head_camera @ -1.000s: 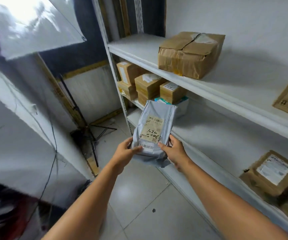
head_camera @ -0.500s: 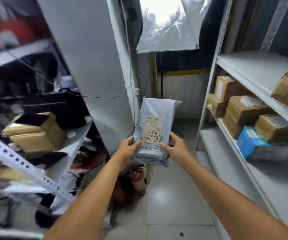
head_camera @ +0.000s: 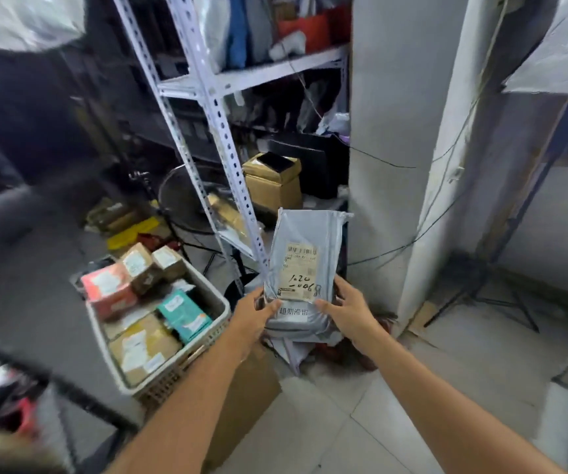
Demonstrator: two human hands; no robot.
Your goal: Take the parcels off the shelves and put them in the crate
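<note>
The left hand (head_camera: pixel 253 311) and the right hand (head_camera: pixel 345 307) gripped the bottom edge of a grey mailer bag (head_camera: pixel 304 268), held upright in the air. The crate (head_camera: pixel 219 302) sat just left, packed with boxes. A metal shelf post (head_camera: pixel 222 131) stood behind.

— What stands behind all this?
— A perforated metal rack (head_camera: pixel 219 131), its upper shelf stuffed with blue and red cloth.
— And lower down?
— An open cardboard box (head_camera: pixel 273 181) with a dark slab on top, beside a round fan (head_camera: pixel 186 200).
— On the right?
— A black tripod (head_camera: pixel 481 285) on the tiled floor (head_camera: pixel 361 422), and thin cables down the white pillar (head_camera: pixel 381 131).
</note>
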